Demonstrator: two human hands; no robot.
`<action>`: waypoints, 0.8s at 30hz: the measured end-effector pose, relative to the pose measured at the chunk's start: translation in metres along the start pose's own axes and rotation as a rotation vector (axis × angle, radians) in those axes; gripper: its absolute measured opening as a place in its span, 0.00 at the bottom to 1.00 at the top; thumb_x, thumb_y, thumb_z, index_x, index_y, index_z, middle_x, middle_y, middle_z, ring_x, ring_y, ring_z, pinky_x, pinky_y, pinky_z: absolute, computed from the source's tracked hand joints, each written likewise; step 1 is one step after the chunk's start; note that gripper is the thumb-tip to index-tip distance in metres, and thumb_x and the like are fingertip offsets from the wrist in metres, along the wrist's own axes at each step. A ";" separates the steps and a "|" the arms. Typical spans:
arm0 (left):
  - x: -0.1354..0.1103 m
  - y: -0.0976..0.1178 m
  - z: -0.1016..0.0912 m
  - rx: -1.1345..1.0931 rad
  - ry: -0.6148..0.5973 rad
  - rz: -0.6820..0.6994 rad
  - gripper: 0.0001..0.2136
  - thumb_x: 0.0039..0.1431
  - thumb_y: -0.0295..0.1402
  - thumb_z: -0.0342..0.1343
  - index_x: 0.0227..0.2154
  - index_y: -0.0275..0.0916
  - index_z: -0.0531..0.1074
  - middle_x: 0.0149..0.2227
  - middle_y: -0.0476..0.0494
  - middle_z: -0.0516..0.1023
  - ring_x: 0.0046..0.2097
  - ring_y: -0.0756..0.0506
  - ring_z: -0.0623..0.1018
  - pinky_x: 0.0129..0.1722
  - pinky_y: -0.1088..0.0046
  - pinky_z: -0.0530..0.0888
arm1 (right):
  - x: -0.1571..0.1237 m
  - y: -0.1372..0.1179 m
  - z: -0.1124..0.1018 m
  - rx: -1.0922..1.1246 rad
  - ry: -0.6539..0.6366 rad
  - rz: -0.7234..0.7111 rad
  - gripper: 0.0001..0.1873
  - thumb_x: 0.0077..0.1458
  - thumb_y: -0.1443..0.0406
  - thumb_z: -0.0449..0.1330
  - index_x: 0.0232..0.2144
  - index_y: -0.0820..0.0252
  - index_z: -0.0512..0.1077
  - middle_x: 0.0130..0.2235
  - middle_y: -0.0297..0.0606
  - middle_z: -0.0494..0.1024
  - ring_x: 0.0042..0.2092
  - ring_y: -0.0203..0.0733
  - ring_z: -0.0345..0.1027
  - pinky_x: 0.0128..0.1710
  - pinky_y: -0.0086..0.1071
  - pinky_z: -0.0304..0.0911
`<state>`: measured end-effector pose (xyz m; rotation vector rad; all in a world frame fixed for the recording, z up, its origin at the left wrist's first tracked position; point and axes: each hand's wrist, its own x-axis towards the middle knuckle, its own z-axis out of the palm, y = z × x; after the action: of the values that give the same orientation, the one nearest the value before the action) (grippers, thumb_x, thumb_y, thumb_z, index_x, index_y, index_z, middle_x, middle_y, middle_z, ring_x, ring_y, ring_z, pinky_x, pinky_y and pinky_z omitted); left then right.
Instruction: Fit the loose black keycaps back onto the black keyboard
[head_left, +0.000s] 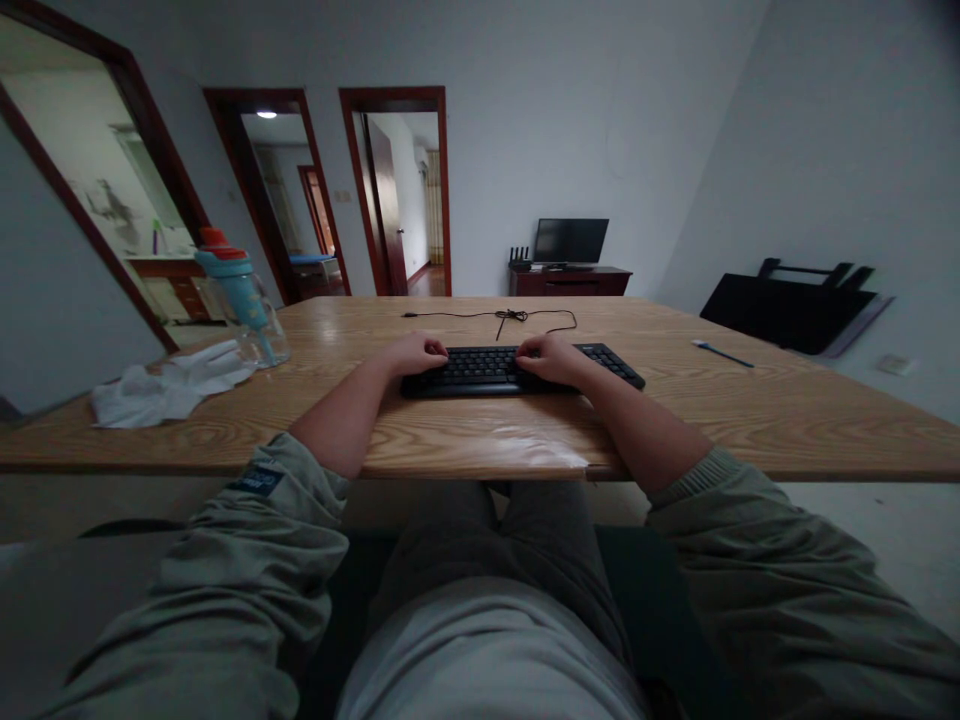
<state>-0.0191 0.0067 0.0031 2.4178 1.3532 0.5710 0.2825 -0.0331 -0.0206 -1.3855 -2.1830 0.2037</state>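
A black keyboard point(484, 372) lies flat on the wooden table in front of me, its long side toward me. My left hand point(418, 355) rests over its left end, fingers curled in and thumb against them. On the middle-right keys sits my right hand point(551, 358), its fingers bent and thumb drawn in, covering part of the keys. Both hands look closed; whether anything small is between the fingers is hidden. Behind the keyboard lies a black cable point(512, 315), bundled in the middle with its plug end to the left.
On the left of the table point(465, 435) stand a clear bottle with a blue and red top point(236, 285) and crumpled white tissue point(169, 385). A thin blue brush point(721, 353) lies to the right. Farther off are a monitor point(571, 241) on a cabinet and a dark folded object point(784, 308).
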 end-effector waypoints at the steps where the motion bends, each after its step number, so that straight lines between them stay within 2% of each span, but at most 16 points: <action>1: 0.000 0.000 0.001 0.000 0.004 0.003 0.10 0.50 0.37 0.59 0.32 0.39 0.80 0.33 0.46 0.82 0.35 0.45 0.78 0.35 0.73 0.71 | 0.000 0.000 0.000 -0.008 -0.006 -0.001 0.09 0.57 0.66 0.59 0.34 0.61 0.80 0.34 0.38 0.81 0.33 0.40 0.71 0.36 0.31 0.64; 8: 0.001 -0.001 0.002 0.016 0.016 0.009 0.10 0.52 0.37 0.58 0.33 0.40 0.80 0.33 0.46 0.82 0.35 0.46 0.77 0.34 0.75 0.70 | 0.003 0.004 0.005 -0.055 0.007 -0.023 0.09 0.57 0.65 0.60 0.35 0.60 0.80 0.34 0.37 0.82 0.33 0.39 0.72 0.37 0.30 0.64; 15: 0.002 -0.001 0.003 -0.031 0.032 0.025 0.09 0.49 0.36 0.61 0.32 0.39 0.80 0.32 0.45 0.81 0.34 0.45 0.77 0.33 0.73 0.69 | 0.002 -0.002 0.007 -0.138 0.072 -0.076 0.10 0.56 0.68 0.60 0.39 0.59 0.80 0.39 0.40 0.81 0.39 0.42 0.73 0.42 0.32 0.65; 24: 0.002 -0.001 0.003 0.005 0.014 0.015 0.10 0.51 0.37 0.59 0.33 0.40 0.79 0.34 0.46 0.82 0.35 0.46 0.78 0.33 0.75 0.70 | 0.004 -0.004 0.007 -0.182 0.025 -0.114 0.12 0.55 0.65 0.61 0.41 0.57 0.81 0.41 0.39 0.82 0.42 0.44 0.74 0.46 0.33 0.65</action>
<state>-0.0173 0.0085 0.0009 2.4345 1.3442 0.5900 0.2741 -0.0308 -0.0238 -1.3455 -2.2983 -0.0559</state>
